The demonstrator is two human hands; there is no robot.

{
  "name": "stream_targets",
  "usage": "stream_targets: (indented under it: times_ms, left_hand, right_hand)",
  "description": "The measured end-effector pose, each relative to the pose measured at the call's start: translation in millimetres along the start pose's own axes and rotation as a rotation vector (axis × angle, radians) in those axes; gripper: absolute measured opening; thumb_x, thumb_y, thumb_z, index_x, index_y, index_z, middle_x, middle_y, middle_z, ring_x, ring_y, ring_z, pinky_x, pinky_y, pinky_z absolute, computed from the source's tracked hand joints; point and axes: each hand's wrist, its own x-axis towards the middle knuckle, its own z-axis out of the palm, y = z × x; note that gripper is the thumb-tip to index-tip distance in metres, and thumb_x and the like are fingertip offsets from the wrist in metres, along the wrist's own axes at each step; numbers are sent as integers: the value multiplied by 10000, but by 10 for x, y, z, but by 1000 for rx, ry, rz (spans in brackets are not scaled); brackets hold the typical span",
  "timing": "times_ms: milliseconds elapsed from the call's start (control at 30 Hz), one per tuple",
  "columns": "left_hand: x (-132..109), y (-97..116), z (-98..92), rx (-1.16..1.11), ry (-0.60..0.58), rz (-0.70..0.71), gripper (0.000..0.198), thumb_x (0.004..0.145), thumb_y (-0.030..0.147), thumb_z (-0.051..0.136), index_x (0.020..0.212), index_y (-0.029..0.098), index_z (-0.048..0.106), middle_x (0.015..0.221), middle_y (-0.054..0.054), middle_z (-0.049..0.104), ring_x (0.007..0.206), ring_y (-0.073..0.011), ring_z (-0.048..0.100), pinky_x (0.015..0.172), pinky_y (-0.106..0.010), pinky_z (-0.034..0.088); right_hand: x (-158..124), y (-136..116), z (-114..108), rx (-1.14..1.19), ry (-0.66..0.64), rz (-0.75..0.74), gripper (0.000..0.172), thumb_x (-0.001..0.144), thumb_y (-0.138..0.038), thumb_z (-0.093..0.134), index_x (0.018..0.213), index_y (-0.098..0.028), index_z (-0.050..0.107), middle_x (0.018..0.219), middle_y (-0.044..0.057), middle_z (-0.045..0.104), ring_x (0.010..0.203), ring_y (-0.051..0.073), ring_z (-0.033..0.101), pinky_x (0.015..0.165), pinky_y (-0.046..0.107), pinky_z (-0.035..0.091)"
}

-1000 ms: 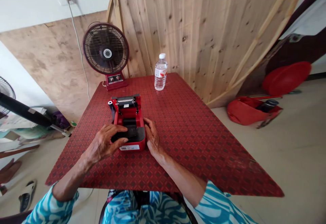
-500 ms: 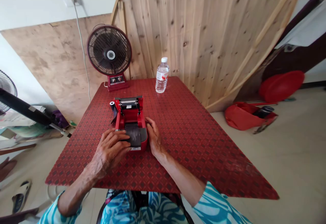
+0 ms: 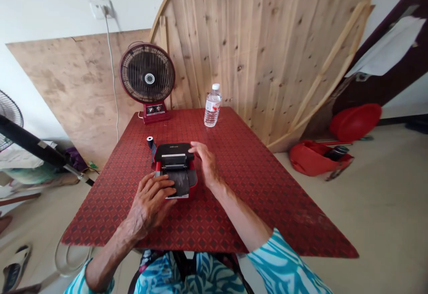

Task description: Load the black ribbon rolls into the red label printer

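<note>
A small red machine [image 3: 193, 191] with a black hinged lid [image 3: 173, 150], like a label printer, sits on the table before me. A dark strip [image 3: 180, 183] lies over its grey front part. My left hand [image 3: 152, 197] rests flat at the front left, fingers stretched onto the strip. At the lid's right edge is my right hand [image 3: 206, 163], its fingers extended and the fingertips at the lid's corner. The lid is tilted down toward the front. Behind the machine's left side stands a small dark roll [image 3: 150, 141] with a white end, with dark film hanging from it.
The table [image 3: 254, 196] has a red patterned cover. A dark red fan [image 3: 148, 75] and a clear water bottle [image 3: 212, 109] stand toward its back. Wooden boards [image 3: 261, 53] lean on the wall behind. A red bag [image 3: 307, 158] lies on the floor at right.
The machine's lid has come forward and down from its raised position. My right hand moved from the machine's right side up to the lid. The left hand stays at the front left.
</note>
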Motion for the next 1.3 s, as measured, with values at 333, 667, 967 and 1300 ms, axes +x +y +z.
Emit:
stream_targets:
  times_ms: [333, 667, 967, 1300]
  left_hand:
    - [-77, -290, -31, -59, -18, -213, 469, 970, 503, 378, 1295, 195, 520, 1286, -157, 593, 1236, -283, 525, 1040, -462, 378]
    - [-135, -462, 109, -10, -35, -220, 487, 967, 532, 352, 1267, 209, 559, 1303, -154, 577, 1230, -294, 520, 1030, -469, 382]
    - [-174, -434, 126, -413, 45, -578, 405, 978, 456, 396, 1248, 241, 606, 1366, -93, 562, 1278, -254, 501, 1081, -439, 392]
    - [15, -672, 197, -1006, 33, -976, 608, 744, 402, 684, 1304, 214, 539, 1326, -114, 610, 1192, -287, 589, 886, -360, 533]
  right_hand:
    - [-318, 42, 25, 74, 48, 117, 207, 763, -370, 591, 916, -274, 693, 1226, 22, 600, 1171, 209, 539, 1010, 388, 437]
    - [-355, 12, -16, -21, -2, 32, 299, 820, -303, 521, 1091, -298, 648, 1276, 27, 578, 1258, 208, 496, 1099, 415, 396]
    - [-492, 211, 9, -14, 16, 27, 418, 933, -520, 388, 1227, -304, 592, 1338, 28, 560, 1294, 199, 477, 1154, 422, 330]
    - [-472, 294, 20, 8, 29, 124, 420, 928, -511, 419, 1238, -283, 588, 1301, 40, 603, 1246, 208, 518, 1115, 428, 362]
